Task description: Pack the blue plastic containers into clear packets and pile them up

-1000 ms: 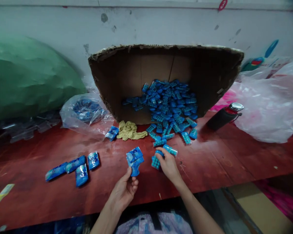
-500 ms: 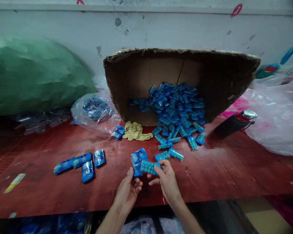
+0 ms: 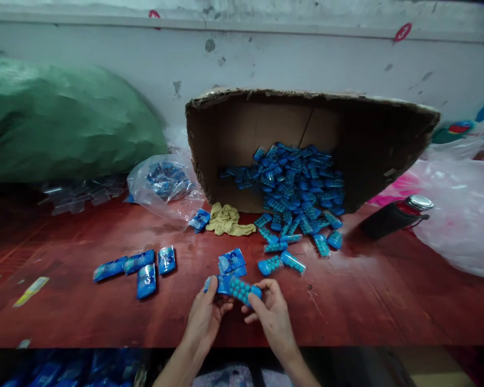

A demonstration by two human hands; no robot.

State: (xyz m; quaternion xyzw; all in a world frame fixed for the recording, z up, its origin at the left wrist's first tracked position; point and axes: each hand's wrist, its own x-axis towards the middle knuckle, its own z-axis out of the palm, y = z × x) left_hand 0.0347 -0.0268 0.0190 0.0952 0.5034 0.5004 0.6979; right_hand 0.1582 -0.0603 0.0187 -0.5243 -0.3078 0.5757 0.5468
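Note:
My left hand [image 3: 206,313] pinches a flat blue printed packet [image 3: 222,285] between thumb and fingers. In my right hand [image 3: 273,310] is a clear pack of blue balls [image 3: 240,291] with a rounded blue end. The pack's clear end meets the packet's edge; whether it is inside cannot be seen. Just beyond my hands lie a few flat blue packets [image 3: 232,262]. Further off, two loose ball packs [image 3: 292,263] lie before a large heap of the same packs [image 3: 298,180] spilling from a cardboard box [image 3: 403,134]. Several filled blue packets [image 3: 146,281] rest at the left.
A yellow-green cloth [image 3: 228,220] lies by the box's left corner, beside a clear plastic bag [image 3: 161,207]. A dark bottle [image 3: 391,217] leans at the right near a pinkish plastic bag [image 3: 463,209]. A green sack [image 3: 64,123] fills the back left of the red table [image 3: 347,306].
My left hand has drawn a blue packet toward me, away from the flat ones. My right hand has brought the ball pack lower, tilted it, and met the packet's edge. The view has shifted slightly.

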